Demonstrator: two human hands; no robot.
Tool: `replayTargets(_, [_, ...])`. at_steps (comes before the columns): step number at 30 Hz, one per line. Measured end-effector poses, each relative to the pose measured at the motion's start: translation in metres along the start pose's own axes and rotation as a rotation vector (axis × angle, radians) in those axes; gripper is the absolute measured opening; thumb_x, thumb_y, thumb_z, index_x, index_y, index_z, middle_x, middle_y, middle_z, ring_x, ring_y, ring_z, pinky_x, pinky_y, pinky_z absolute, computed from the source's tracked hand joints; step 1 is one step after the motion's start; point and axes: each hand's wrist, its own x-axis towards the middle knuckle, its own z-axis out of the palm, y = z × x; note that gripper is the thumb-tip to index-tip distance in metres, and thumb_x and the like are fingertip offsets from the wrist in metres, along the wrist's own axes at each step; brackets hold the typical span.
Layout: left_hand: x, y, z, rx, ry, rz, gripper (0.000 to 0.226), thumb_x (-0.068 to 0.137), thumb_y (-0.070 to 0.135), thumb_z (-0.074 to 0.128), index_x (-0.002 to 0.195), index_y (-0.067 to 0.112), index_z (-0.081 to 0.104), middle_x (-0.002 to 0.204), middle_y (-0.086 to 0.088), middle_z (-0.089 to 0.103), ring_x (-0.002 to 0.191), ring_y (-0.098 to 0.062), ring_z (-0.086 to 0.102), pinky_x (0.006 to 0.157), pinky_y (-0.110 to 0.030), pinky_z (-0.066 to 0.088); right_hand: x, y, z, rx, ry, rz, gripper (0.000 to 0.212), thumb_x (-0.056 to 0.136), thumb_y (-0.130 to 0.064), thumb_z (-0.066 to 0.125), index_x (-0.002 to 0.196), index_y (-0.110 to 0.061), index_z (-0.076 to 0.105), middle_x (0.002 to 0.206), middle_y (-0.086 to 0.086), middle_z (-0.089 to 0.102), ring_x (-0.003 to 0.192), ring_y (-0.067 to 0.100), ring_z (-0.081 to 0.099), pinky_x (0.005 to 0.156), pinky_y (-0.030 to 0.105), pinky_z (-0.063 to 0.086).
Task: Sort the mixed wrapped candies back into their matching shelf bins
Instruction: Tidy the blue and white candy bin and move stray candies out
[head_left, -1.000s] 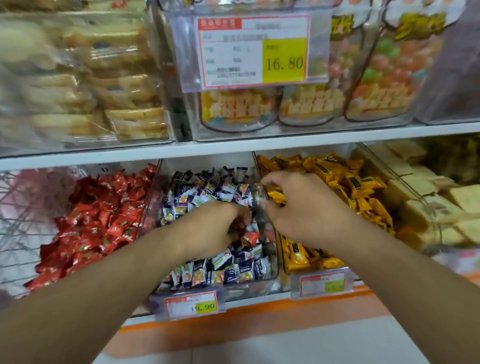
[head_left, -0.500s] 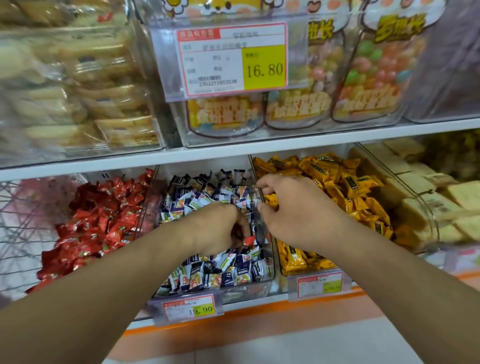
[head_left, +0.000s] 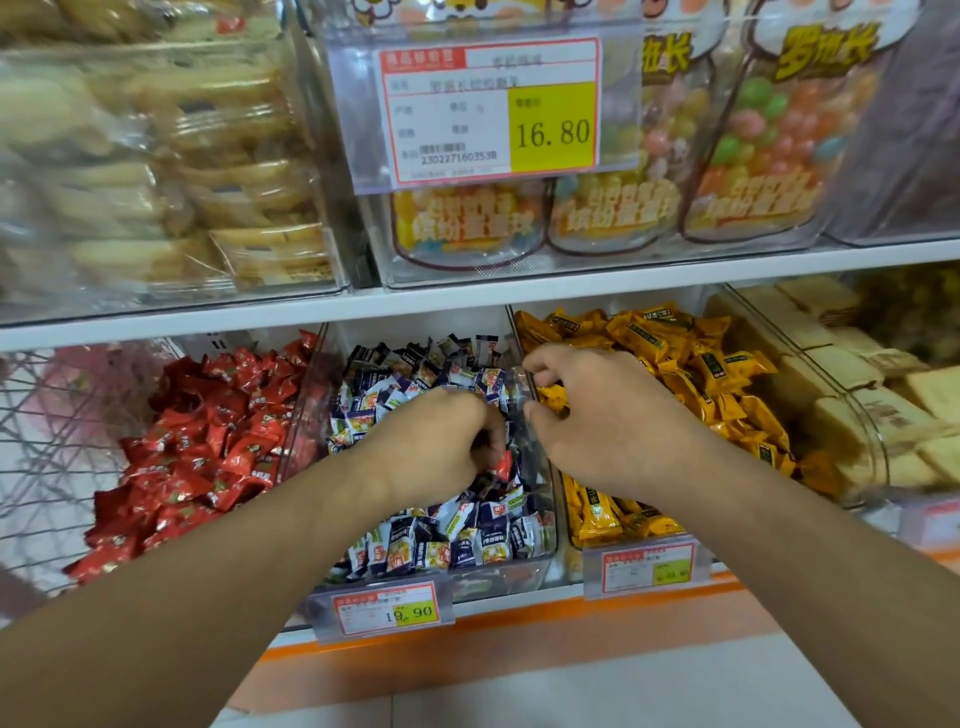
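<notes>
**Lower shelf, candy bins: both hands at the middle bin**

- Left hand (head_left: 441, 441): over the middle bin (head_left: 540, 551), fingers curled down into the pile; its grip is closed round a red-wrapped candy (head_left: 503, 465) that shows at the fingertips, above the blue-and-white candies (head_left: 457, 540).
- Right hand (head_left: 602, 415): at the clear divider wall between the middle bin and the yellow bin (head_left: 576, 530). Fingers curled; thumb and forefinger pinch close to a yellow-wrapped candy (head_left: 553, 400) at the wall's top edge. Whether the grip has hold of that candy or of the wall I cannot tell.
- Red candies (head_left: 208, 447): heaped in the left bin, just beside the middle bin.
- Yellow candies (head_left: 691, 364): heaped in the bin right of the middle one, under and behind the right hand.
- Price tags: one reading 19.90 (head_left: 387, 613) on the front of the middle bin; a second (head_left: 647, 569), blurred, on the yellow bin.
- Further right: pale wrapped biscuits (head_left: 852, 395) in a clear bin.
- Upper shelf: large tag reading 16.80 (head_left: 493, 111) before clear jars of coloured sweets (head_left: 769, 156); stacked pale biscuit packs (head_left: 171, 171) to the left, blurred.
- Far left: wire basket (head_left: 47, 447).
</notes>
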Motion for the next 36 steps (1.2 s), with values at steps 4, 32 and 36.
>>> replayTargets(4, [-0.021, 0.007, -0.022, -0.231, 0.208, -0.068, 0.014, 0.096, 0.021, 0.067, 0.087, 0.033, 0.069, 0.076, 0.013, 0.069, 0.065, 0.002, 0.064, 0.060, -0.016, 0.049, 0.001, -0.001, 0.000, 0.000, 0.001, 0.000, 0.048, 0.102, -0.033, 0.060, 0.148, -0.025, 0.048, 0.143, -0.002, 0.055, 0.132, 0.019, 0.052, 0.100, 0.029, 0.047])
replayTargets(32, [-0.047, -0.018, 0.003, 0.129, -0.126, 0.264, 0.062, 0.086, 0.068, 0.065, 0.141, 0.040, 0.056, 0.139, 0.016, 0.059, 0.128, -0.012, 0.052, 0.106, -0.039, 0.047, 0.003, -0.014, 0.010, -0.122, 0.056, 0.021, 0.032, 0.096, -0.026, 0.063, 0.127, -0.024, 0.058, 0.119, 0.000, 0.061, 0.072, 0.011, 0.057, 0.062, 0.020, 0.043])
replayTargets(36, [-0.045, -0.020, -0.003, 0.209, -0.102, 0.256, 0.045, 0.087, 0.066, 0.066, 0.126, 0.044, 0.064, 0.110, 0.019, 0.056, 0.115, -0.009, 0.052, 0.096, -0.038, 0.050, 0.003, -0.011, 0.009, -0.103, 0.056, 0.007, 0.023, 0.094, -0.025, 0.064, 0.117, -0.022, 0.059, 0.112, 0.001, 0.061, 0.085, 0.017, 0.061, 0.073, 0.036, 0.057])
